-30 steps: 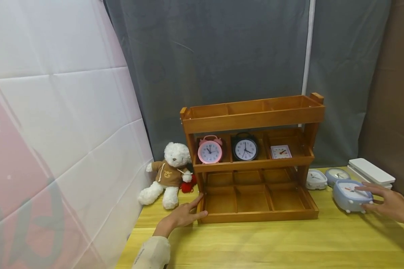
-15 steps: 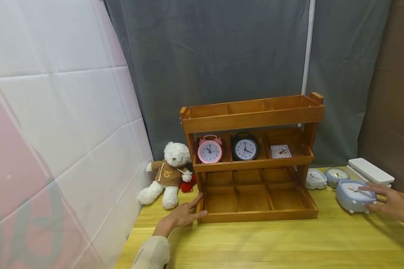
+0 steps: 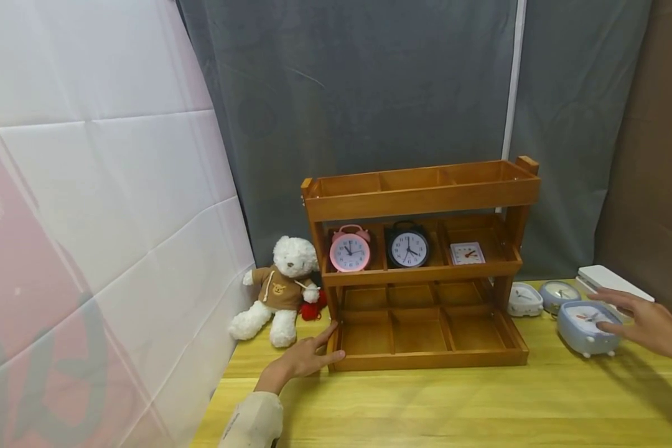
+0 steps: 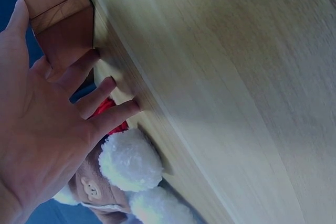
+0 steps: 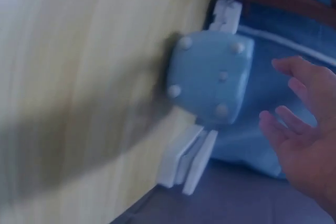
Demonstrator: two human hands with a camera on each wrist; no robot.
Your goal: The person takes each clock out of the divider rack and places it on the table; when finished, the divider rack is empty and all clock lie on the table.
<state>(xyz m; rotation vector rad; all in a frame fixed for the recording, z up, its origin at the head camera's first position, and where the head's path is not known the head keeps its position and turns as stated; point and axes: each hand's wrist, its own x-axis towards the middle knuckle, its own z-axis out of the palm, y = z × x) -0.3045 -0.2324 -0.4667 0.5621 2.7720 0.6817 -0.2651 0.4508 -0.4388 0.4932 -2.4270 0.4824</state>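
A light-blue alarm clock (image 3: 588, 339) with small white feet lies face up on the table at the right. Over its right edge hovers my right hand (image 3: 646, 323), fingers spread; in the right wrist view that hand (image 5: 310, 124) is apart from the blue clock (image 5: 210, 74). With extended fingers my left hand (image 3: 305, 358) touches the lower left corner of a wooden three-tier rack (image 3: 425, 361). On the rack's middle tier stand a pink twin-bell clock (image 3: 350, 252) and a black clock (image 3: 407, 249), with a small square clock (image 3: 467, 253) leaning back in the right compartment.
A white clock (image 3: 525, 300) and a round grey-blue clock (image 3: 560, 294) lie between the rack and the blue clock. Behind my right hand are white flat boxes (image 3: 605, 277). A white teddy bear (image 3: 280, 289) sits left of the rack, beside a red item (image 3: 312, 309).
The blue clock shifted slightly right, then slightly back left. My right hand has risen a little over it, its fingers now wider apart. My left hand has stayed at the rack corner.
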